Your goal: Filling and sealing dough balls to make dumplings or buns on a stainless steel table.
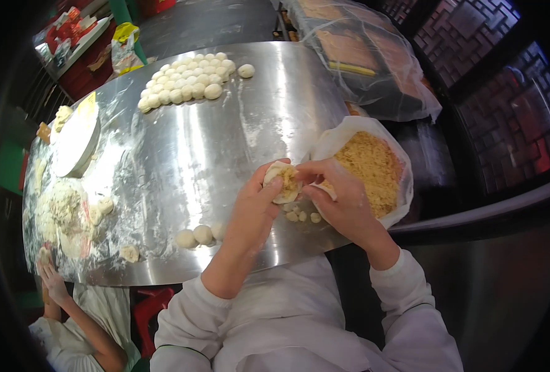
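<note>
In my left hand (256, 209) lies a round dough wrapper (275, 173), cupped in the fingers. A crumbly yellow filling (288, 180) sits in its middle, and my left thumb presses at its near side. My right hand (342, 197) is at the wrapper's right edge, thumb and fingers bent towards it; whether they pinch the dough is unclear. Just below the hands, several small dough pieces (302, 216) rest on the steel table (256, 135). Beside my right hand is a lined container (402, 204) full of yellow crumbly filling (365, 167).
Dough balls (196, 239) lie left of my left forearm. Rows of white balls (182, 81) cover the far side, with one ball (246, 70) apart. A white basin (76, 139) and floury dough (65, 209) stand left, near another person's hands (52, 281). Plastic-covered trays (363, 56) stand beyond.
</note>
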Demonstrator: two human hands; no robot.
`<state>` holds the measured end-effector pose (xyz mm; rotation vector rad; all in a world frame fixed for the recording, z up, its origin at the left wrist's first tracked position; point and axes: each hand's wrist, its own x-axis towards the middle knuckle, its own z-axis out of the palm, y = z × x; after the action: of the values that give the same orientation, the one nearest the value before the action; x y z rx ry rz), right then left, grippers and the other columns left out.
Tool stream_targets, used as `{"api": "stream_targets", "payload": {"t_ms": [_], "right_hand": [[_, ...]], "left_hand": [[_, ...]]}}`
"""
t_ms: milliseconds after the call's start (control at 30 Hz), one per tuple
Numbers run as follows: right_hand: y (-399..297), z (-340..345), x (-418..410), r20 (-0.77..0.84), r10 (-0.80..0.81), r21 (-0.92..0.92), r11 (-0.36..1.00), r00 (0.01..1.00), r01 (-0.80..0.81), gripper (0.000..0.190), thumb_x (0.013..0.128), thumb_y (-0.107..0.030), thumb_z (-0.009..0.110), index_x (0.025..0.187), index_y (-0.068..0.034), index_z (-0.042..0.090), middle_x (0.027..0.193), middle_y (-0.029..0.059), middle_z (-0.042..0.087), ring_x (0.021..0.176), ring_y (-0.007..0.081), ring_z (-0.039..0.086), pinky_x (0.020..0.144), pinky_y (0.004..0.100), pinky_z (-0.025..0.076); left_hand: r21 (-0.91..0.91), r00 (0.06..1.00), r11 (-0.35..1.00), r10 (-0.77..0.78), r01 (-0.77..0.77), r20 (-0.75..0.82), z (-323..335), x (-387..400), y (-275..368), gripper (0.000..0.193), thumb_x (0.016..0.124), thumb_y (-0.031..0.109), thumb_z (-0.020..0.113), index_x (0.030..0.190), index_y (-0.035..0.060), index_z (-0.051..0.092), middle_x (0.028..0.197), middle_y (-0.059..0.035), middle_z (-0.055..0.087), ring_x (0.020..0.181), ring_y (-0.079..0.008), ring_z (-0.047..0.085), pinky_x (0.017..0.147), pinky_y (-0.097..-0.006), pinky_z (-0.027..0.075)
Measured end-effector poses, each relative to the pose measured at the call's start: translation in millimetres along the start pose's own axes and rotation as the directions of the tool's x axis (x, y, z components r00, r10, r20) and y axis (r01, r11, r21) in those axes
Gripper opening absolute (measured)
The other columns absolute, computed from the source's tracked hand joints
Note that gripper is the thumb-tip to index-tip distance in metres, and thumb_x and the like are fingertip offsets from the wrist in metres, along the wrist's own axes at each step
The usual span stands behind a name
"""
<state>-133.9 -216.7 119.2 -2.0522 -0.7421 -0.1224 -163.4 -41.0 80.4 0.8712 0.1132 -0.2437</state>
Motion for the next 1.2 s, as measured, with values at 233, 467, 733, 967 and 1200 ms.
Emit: {"api": "stream_targets", "payload": {"t_ms": [233, 467, 733, 967, 1200], "right_hand": [[-0.6, 58.1, 6.1, 0.157, -0.216, -0.138, 0.961, 0.964, 0.238, 0.065, 0.091, -0.038, 0.071, 0.138, 0.0, 0.048, 0.145, 0.021, 0.048, 0.134, 0.0418, 0.046, 0.11, 0.0497, 0.039], [-21.0, 120.0, 11.8, 0.098, -0.33, -0.008, 0.943, 0.939, 0.333, 0.029, 0.1, -0.025, 0.06, 0.118, -0.003, 0.056, 0.132, 0.0185, 0.061, 0.13, 0.0386, 0.053, 0.105, 0.0482, 0.043], [-37.7, 133.4, 17.0, 0.21, -0.315, -0.068, 0.94, 0.926, 0.335, 0.019, 0.095, -0.017, 0.064, 0.106, -0.003, 0.059, 0.114, 0.0146, 0.069, 0.121, 0.0374, 0.06, 0.097, 0.0458, 0.046], [-16.3, 134.6, 16.0, 0.333, -0.33, -0.167, 0.902, 0.884, 0.399, 0.043, 0.083, -0.026, 0.077, 0.113, -0.001, 0.059, 0.114, 0.0158, 0.063, 0.109, 0.0378, 0.06, 0.088, 0.0462, 0.05], [-41.8, 143.2, 33.8, 0.232, -0.309, 0.029, 0.95, 0.922, 0.311, 0.029, 0.089, -0.028, 0.072, 0.088, -0.002, 0.059, 0.081, 0.0133, 0.058, 0.074, 0.0335, 0.058, 0.068, 0.0414, 0.048]], "left_hand": [[-0.146, 1.0, 0.989, -0.005, 0.005, 0.0, -40.7, -42.1, 17.7, 0.042, 0.104, 0.011, 0.048, 0.142, -0.0054, 0.046, 0.127, -0.0139, 0.062, 0.111, -0.0199, 0.065, 0.094, -0.0306, 0.054], [0.192, 0.986, 0.979, 0.092, -0.064, -0.14, -69.7, -71.9, 11.5, 0.032, 0.103, 0.014, 0.048, 0.128, -0.0018, 0.059, 0.114, -0.0033, 0.063, 0.096, -0.0084, 0.058, 0.083, -0.0229, 0.047], [-0.178, 0.993, 0.984, -0.019, -0.002, -0.115, -88.9, -89.1, 24.7, 0.045, 0.11, 0.032, 0.042, 0.132, -0.0041, 0.057, 0.124, -0.0086, 0.064, 0.11, -0.0169, 0.061, 0.098, -0.0335, 0.047], [-0.132, 0.994, 0.989, 0.047, -0.061, -0.103, -70.9, -106.3, 19.1, 0.051, 0.113, 0.04, 0.031, 0.128, 0.0009, 0.059, 0.116, -0.0088, 0.068, 0.11, -0.0195, 0.061, 0.103, -0.0372, 0.043], [-0.002, 0.997, 1.0, -0.003, 0.003, -0.078, -104.9, -118.6, 27.3, 0.061, 0.112, 0.044, 0.026, 0.127, -0.0041, 0.06, 0.117, -0.0131, 0.069, 0.114, -0.0226, 0.062, 0.105, -0.0393, 0.042]]}}
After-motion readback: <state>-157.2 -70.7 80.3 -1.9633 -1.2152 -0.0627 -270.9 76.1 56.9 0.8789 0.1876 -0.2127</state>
